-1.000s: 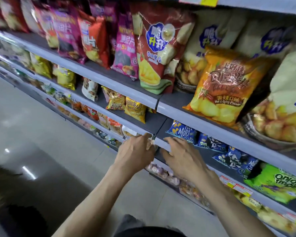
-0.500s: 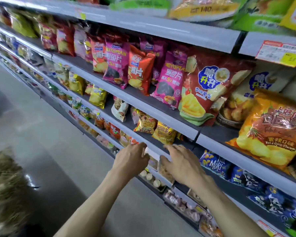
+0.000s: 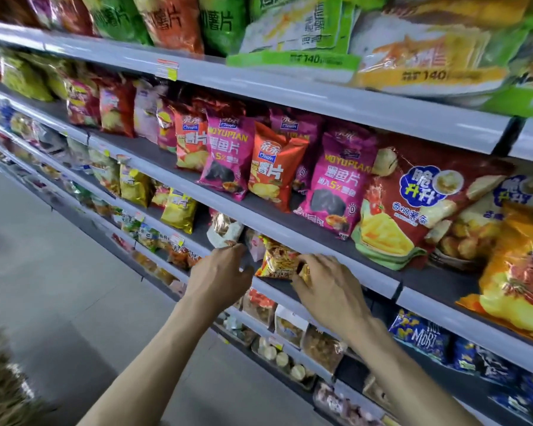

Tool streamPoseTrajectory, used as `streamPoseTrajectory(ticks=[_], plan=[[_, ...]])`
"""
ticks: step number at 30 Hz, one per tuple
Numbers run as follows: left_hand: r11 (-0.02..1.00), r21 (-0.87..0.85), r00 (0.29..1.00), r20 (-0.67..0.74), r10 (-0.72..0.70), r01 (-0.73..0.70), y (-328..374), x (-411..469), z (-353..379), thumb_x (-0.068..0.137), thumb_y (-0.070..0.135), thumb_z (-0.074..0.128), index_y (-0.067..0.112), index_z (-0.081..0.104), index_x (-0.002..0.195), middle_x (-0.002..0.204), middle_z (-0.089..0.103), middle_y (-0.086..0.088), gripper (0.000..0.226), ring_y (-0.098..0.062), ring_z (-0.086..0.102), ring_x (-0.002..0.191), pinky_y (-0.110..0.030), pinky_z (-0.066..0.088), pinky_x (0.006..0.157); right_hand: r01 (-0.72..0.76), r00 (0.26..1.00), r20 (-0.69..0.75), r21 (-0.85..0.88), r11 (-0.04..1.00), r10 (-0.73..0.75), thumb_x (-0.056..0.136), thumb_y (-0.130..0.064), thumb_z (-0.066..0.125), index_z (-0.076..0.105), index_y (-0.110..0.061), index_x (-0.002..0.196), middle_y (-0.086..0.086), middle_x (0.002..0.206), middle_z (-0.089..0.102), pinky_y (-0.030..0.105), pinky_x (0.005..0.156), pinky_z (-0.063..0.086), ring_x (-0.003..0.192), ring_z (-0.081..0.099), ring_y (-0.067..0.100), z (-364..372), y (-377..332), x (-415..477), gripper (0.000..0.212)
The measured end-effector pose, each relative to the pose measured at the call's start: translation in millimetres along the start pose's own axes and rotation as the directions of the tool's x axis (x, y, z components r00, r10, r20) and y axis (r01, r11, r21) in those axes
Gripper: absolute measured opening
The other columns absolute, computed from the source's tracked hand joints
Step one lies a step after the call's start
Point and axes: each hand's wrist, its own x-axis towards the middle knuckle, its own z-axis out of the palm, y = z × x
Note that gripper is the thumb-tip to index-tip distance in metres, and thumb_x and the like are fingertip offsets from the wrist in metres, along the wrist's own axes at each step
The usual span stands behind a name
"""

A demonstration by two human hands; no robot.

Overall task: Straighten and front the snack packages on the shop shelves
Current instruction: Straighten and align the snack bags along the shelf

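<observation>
A small orange-and-yellow snack bag point(image 3: 277, 260) stands on the grey shelf point(image 3: 379, 282) between my two hands. My right hand point(image 3: 331, 292) reaches in from the right, its thumb and fingers closed on a small yellow packet point(image 3: 304, 271) right beside that bag. My left hand point(image 3: 219, 273) hovers at the shelf's front rail with its fingers apart; its fingertips touch the bottom edge of a white-and-brown bag point(image 3: 225, 229). Part of the yellow packet is hidden by my right hand.
The shelf above carries magenta bags point(image 3: 339, 192), an orange-red chip bag point(image 3: 273, 170) and a big red bag point(image 3: 413, 204). Yellow bags point(image 3: 179, 210) stand to the left. Lower shelves hold small packs point(image 3: 320, 345) and blue bags point(image 3: 422, 339). Grey floor point(image 3: 59, 287) lies left.
The view has tilted up along the shelves. Both hands have risen from the lower shelf rail to the shelf above, and the right hand has closed on the yellow packet.
</observation>
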Motion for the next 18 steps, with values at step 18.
streamPoseTrajectory(ticks=[18], plan=[[0.948, -0.319, 0.988, -0.149, -0.031, -0.019, 32, 154, 10, 0.087, 0.047, 0.076, 0.018, 0.029, 0.159, 0.148, 0.047, -0.014, 0.091, -0.038, 0.051, 0.134, -0.052, 0.050, 0.102, -0.086, 0.980, -0.172, 0.069, 0.994, 0.097, 0.099, -0.046, 0.057, 0.030, -0.013, 0.159, 0.007, 0.173, 0.008, 0.045, 0.125, 0.030, 0.159, 0.016, 0.029, -14, 53, 69, 0.073]])
